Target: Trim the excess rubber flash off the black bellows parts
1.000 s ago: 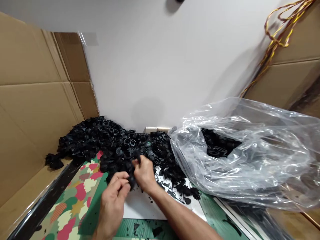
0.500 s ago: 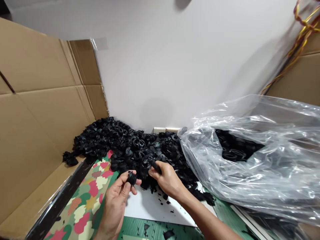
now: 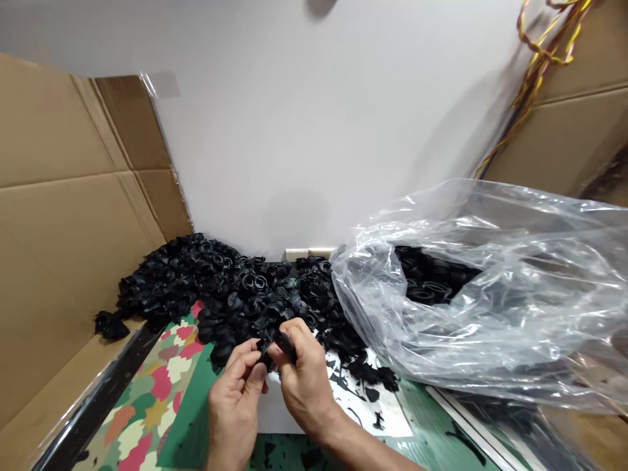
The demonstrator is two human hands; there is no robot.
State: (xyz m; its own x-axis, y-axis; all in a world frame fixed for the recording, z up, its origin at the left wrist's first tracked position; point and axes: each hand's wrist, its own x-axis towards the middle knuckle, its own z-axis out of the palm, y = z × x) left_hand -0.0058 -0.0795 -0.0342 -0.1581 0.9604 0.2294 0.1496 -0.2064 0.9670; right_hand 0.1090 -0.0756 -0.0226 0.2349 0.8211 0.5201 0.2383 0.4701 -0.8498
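Note:
My left hand and my right hand meet at the near edge of a heap of black ribbed rubber parts. Between the fingertips of both hands sits one small black rubber part. My left hand pinches it from the left with thumb and forefinger, and my right hand's fingers close on it from the right. Part of the piece is hidden by my fingers.
A big clear plastic bag holding more black parts lies on the right. Cardboard walls stand on the left and far right. A white sheet strewn with black scraps lies on a green mat beside camouflage-patterned cloth. Yellow-red wires hang top right.
My hands were apart, the left holding a ribbed part and the right picking at the heap. Now they have come together over one black part nearer to me.

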